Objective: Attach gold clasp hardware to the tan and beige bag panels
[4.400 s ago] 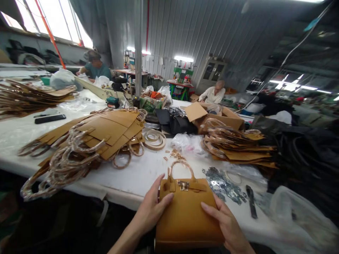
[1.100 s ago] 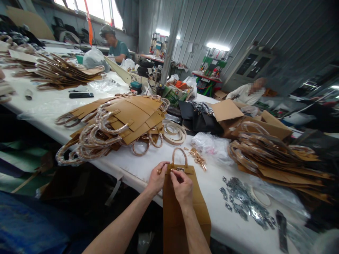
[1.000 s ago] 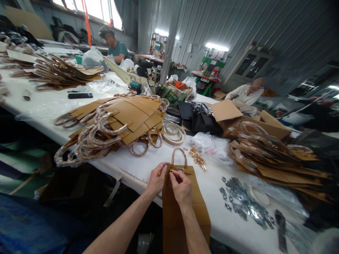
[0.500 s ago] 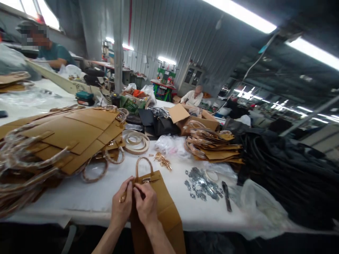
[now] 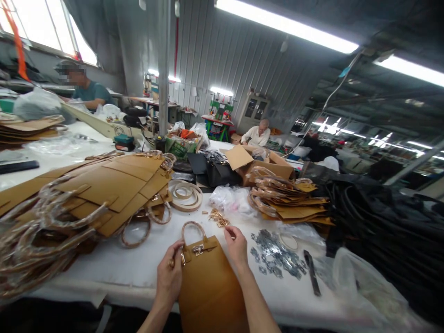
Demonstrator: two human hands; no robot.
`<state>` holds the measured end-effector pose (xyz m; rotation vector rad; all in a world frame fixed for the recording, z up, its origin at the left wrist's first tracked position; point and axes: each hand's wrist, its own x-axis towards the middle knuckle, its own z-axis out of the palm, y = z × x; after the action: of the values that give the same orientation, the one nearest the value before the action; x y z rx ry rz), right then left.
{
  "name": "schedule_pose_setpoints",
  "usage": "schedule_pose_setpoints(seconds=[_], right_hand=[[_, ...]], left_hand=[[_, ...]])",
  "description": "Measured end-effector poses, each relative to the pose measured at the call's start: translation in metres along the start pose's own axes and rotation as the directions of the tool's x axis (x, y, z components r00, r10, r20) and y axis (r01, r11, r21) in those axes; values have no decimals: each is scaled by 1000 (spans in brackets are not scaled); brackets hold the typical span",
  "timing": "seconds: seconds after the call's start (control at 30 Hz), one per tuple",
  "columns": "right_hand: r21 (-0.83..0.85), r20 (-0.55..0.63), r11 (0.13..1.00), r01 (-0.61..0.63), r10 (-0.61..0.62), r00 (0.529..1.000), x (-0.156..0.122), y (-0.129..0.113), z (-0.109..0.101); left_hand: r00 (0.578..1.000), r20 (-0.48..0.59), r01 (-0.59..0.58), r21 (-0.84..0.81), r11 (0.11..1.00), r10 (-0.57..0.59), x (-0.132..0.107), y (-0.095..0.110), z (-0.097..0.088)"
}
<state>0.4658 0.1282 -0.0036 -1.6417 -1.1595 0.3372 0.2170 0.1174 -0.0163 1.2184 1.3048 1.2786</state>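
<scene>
A tan handbag [image 5: 208, 286] with a wrapped loop handle and a gold clasp [image 5: 198, 249] lies on the white table's [image 5: 114, 273] near edge. My left hand [image 5: 169, 277] is closed on the bag's upper left corner, at a gold fitting by the strap. My right hand [image 5: 236, 245] hovers just right of the bag's top. Its fingers are curled toward a small pile of gold metal parts [image 5: 218, 217]; whether they hold anything is unclear.
A large stack of flat tan bag panels with wrapped handles [image 5: 86, 194] fills the left. Another stack [image 5: 287, 199] lies at right, behind scattered silver metal plates [image 5: 274, 252] and a dark tool [image 5: 311, 277]. Tape rings [image 5: 185, 195], plastic bags, black material and two seated people are farther off.
My right hand has left the bag's clasp and moved right toward the gold parts. My left hand stays on the bag's corner. The view shifted slightly.
</scene>
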Motion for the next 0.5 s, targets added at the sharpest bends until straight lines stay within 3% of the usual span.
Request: schedule_pose_setpoints(seconds=[0.13,0.2,0.33,0.5], right_hand=[[-114,209,965,238,-211,955,21,-14,35],[-233,301,914,332,-257,918,35,-21,54],[-382,381,843,378,-229,896,59,-33,82],[-474,407,804,360,-163,899,68,-36,94]], left_hand=[[1000,2,-30,-14,999,30,-1,-2,-1],[999,12,-36,-23,999,36,-1,-2,-2],[998,5,-57,-27,998,57,-2,0,-2],[996,-10,-86,-9,996,86,-1,1,-1]])
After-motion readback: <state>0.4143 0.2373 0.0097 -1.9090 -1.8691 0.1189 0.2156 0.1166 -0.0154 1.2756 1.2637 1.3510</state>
